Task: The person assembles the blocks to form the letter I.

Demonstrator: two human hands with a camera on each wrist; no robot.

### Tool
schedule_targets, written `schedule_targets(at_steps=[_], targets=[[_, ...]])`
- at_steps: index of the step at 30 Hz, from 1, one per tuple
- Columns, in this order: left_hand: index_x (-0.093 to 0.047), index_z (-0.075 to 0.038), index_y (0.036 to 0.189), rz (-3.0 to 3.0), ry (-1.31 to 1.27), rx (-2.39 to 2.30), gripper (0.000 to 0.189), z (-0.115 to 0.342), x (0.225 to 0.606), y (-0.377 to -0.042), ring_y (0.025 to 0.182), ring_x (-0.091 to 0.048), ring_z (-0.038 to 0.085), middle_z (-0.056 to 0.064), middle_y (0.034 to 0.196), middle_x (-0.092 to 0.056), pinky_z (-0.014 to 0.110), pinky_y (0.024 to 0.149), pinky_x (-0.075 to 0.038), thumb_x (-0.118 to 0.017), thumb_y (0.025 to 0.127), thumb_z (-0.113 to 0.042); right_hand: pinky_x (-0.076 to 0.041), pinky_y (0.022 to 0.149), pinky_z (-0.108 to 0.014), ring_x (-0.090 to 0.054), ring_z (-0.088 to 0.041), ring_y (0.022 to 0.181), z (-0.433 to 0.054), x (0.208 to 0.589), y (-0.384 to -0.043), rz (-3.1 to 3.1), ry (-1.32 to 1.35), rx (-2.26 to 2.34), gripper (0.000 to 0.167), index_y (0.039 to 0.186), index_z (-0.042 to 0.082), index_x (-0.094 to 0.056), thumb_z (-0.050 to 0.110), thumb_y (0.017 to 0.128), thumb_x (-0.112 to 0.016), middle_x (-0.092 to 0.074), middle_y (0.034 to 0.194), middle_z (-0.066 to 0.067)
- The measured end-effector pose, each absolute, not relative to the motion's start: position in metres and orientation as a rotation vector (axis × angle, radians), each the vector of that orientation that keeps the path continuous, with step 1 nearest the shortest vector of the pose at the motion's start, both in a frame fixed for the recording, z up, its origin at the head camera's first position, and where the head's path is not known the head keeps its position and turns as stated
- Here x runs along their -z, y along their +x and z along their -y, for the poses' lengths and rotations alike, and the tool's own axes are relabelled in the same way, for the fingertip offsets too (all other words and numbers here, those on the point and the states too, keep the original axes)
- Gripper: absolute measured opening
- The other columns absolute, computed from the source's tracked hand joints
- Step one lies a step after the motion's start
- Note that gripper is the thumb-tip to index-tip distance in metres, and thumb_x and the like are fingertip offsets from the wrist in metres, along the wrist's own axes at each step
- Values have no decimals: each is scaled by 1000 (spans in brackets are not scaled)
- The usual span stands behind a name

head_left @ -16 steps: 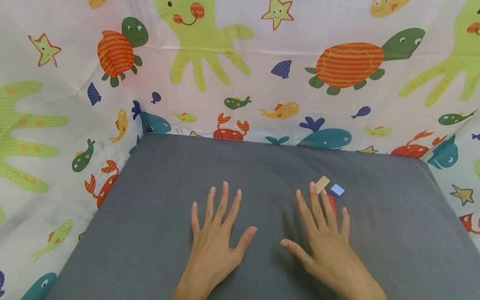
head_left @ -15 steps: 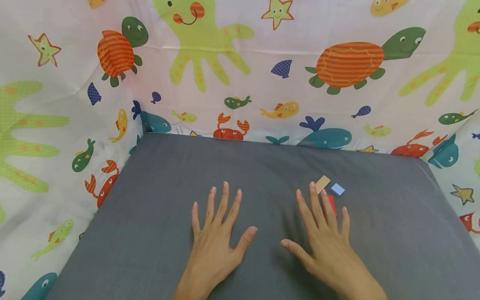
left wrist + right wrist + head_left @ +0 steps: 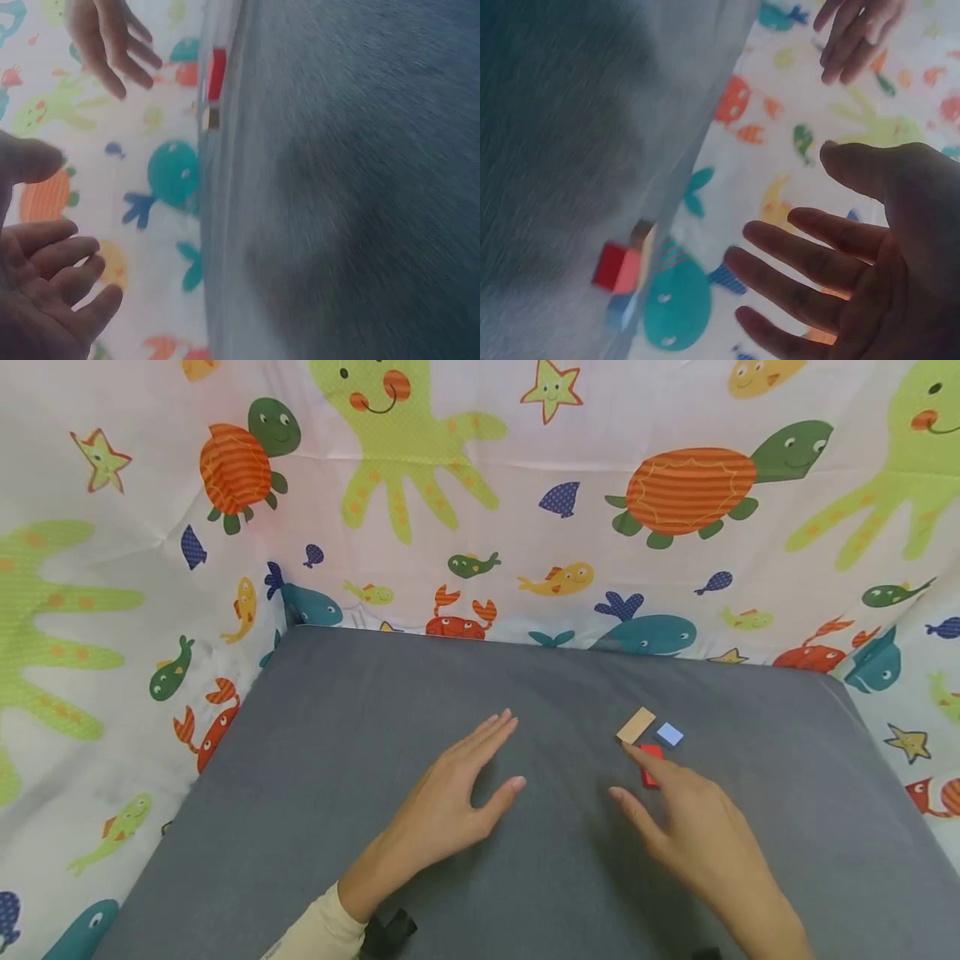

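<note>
Three small blocks lie grouped on the grey cloth: a tan one [image 3: 636, 725], a light blue one [image 3: 669, 735] and a red one [image 3: 650, 780]. My right hand [image 3: 701, 831] is held just in front of them, thumb and index finger apart; the index finger crosses over the red block in the head view. Nothing is in its grasp, and the right wrist view shows its fingers loosely extended beside the red block [image 3: 617, 268]. Left of the blocks, my left hand [image 3: 450, 797] is raised over the cloth, thumb up, holding nothing.
A grey cloth surface [image 3: 337, 710] spreads under both hands. White fabric walls [image 3: 510, 518] printed with sea animals stand at the back and sides. A dark strap piece [image 3: 388, 935] shows under the left wrist, by a cream sleeve [image 3: 322, 931].
Both hands have turned from palms-down with spread fingers to thumb side up. The left has shifted rightward, the right slightly rightward, uncovering more of the tan and red blocks.
</note>
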State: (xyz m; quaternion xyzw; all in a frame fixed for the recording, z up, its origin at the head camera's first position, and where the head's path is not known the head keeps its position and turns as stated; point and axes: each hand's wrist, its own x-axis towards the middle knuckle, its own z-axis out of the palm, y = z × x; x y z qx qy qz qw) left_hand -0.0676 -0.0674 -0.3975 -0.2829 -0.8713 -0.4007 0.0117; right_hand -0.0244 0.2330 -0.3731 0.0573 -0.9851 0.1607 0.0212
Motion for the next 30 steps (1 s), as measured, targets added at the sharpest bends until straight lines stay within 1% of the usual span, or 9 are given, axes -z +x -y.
schedule_targets(at_steps=[2,4,5,9,12,15,20,24,30], targets=[[-37,-29,165,2713,-930,1352,67,59,396,-77,156,-31,7,-19,169,-30,45,124,-33,-64,106,-42,-52,92,-69,-67,-44,116,-244,374,-30,3087,99,-512,68,153,17,-57,51,96,-75,-70,132,-21],[-37,-29,165,2716,-992,1395,66,49,396,-87,154,-34,6,-18,168,-33,43,123,-34,-64,106,-40,-50,95,-72,-63,-47,124,-254,377,-37,3105,57,-519,69,152,14,-57,51,97,-74,-65,141,-24],[-38,-27,165,2717,-1034,1391,66,43,396,-92,154,-35,6,-16,168,-34,42,123,-34,-65,106,-39,-49,95,-72,-61,-48,125,-259,380,-40,3109,42,-521,69,152,12,-57,51,97,-74,-64,141,-25],[-44,-22,163,2714,-1200,1316,63,19,400,-117,153,-39,9,-7,167,-42,40,123,-35,-65,106,-38,-48,95,-73,-61,-48,124,-274,390,-48,3098,46,-524,68,151,8,-57,41,96,-79,-63,139,-27],[-50,-20,159,2730,-1290,1294,60,2,408,-137,151,-42,8,-5,163,-48,37,122,-36,-68,105,-38,-49,95,-73,-62,-48,123,-280,399,-52,3108,67,-536,70,150,6,-56,39,94,-81,-62,140,-27],[-52,-18,158,2760,-1371,1273,60,-15,416,-157,150,-43,8,-4,162,-50,36,122,-36,-69,104,-37,-50,94,-72,-62,-47,121,-283,406,-56,3110,94,-545,73,150,4,-55,37,91,-84,-61,141,-27],[-50,-15,159,2812,-1516,1154,64,-43,427,-189,153,-40,11,-2,164,-48,34,124,-32,-70,103,-39,-56,88,-65,-66,-40,107,-286,415,-63,3088,118,-541,74,147,3,-57,34,88,-88,-64,136,-24],[-43,-15,163,2893,-1600,984,72,-64,435,-207,156,-35,14,0,169,-40,34,125,-30,-69,102,-46,-58,80,-60,-65,-35,100,-287,420,-66,3112,90,-529,76,148,3,-57,34,87,-89,-65,133,-23],[-36,-23,167,2980,-1656,843,79,-94,443,-219,159,-30,16,-3,174,-29,36,126,-27,-69,101,-50,-58,78,-57,-65,-34,98,-287,423,-67,3105,87,-498,72,144,2,-59,29,85,-91,-65,132,-24]])
